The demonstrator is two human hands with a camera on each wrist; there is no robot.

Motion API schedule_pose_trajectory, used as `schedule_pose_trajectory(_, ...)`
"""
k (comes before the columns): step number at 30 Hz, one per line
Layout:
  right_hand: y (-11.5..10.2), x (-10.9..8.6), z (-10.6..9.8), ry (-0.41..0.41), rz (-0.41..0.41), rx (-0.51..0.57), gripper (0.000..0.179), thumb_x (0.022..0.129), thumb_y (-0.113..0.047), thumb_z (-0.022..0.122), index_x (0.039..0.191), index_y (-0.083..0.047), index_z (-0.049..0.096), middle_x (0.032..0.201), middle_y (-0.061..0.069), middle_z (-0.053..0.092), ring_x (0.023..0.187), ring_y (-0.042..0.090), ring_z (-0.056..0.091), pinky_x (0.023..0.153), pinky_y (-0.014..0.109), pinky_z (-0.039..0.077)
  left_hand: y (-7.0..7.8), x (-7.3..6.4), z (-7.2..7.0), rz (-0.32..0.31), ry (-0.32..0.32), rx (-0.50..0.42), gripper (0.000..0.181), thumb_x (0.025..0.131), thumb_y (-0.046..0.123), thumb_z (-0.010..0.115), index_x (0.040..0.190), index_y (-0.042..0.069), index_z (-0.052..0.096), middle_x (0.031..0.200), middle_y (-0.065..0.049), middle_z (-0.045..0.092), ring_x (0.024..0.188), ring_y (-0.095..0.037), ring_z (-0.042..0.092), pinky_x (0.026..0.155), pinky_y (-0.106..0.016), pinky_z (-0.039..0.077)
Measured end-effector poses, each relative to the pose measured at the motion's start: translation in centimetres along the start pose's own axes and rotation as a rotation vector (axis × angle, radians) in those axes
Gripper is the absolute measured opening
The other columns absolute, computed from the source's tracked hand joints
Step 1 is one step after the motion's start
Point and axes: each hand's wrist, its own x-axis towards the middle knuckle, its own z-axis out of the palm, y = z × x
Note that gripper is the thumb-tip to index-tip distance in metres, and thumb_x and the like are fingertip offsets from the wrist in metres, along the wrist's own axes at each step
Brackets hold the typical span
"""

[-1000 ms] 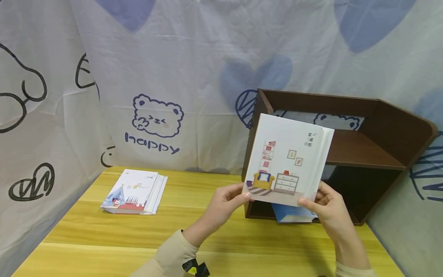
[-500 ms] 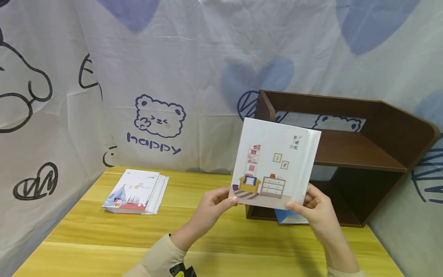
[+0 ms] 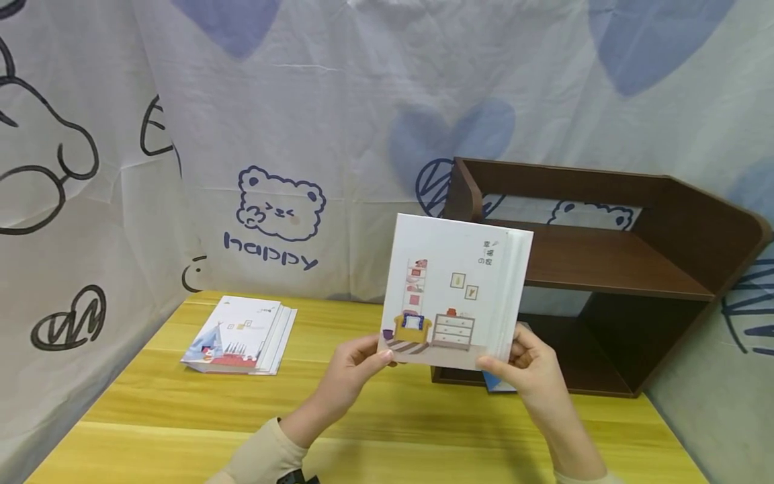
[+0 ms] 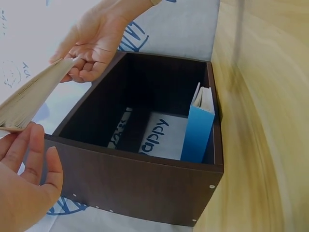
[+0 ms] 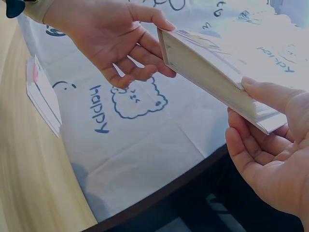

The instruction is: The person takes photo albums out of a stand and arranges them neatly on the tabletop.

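A white hardcover book (image 3: 450, 289), its cover showing a yellow armchair and a chest of drawers, is held up above the table, cover facing me. My left hand (image 3: 351, 376) pinches its lower left corner, thumb on the front and fingers behind. At the lower right, my right hand (image 3: 535, 370) grips it the same way. Page edges of the book (image 5: 207, 75) show between both hands in the right wrist view. Behind it, the brown shelf (image 3: 617, 262) is partly covered. A blue book (image 4: 198, 128) stands inside the shelf's lower compartment, mostly hidden in the head view.
Several white books (image 3: 238, 336) lie stacked on the left of the wooden table (image 3: 181, 430). A patterned cloth (image 3: 338, 148) hangs behind and at the sides. The shelf's front edge (image 3: 605, 286) lies just right of the held book.
Both hands have carried the white book to the left and slightly down, away from the shelf. More of the shelf shows now. The stack on the left stays in place.
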Motion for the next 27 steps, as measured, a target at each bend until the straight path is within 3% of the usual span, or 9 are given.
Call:
schedule_pose_trajectory(11,0.5,0.1,1.6,0.003,0.018,0.021,0.041,0.084,0.000,0.073,0.122,0.001,0.057,0.105,-0.013,0.073,0.093,0.011,0.071,0.074,0.024,0.058,-0.3,-1.0,-1.0,-0.002,0.035,-0.004,0.035,0.098,0.010,0.050,0.123,-0.014,0.058,0.103,0.017,0.071,0.089,-0.004,0.064,0.084,-0.027,0.053)
schedule_pose_trajectory(27,0.8,0.1,3.9,0.020,0.082,0.046,0.040,0.080,-0.003,0.077,0.115,0.002,0.058,0.099,-0.012,0.074,0.087,0.011,0.070,0.074,0.023,0.057,-1.7,-2.3,-2.2,0.053,0.067,-0.031,0.033,0.097,0.003,0.046,0.116,-0.022,0.055,0.103,0.016,0.072,0.089,-0.003,0.066,0.084,-0.028,0.054)
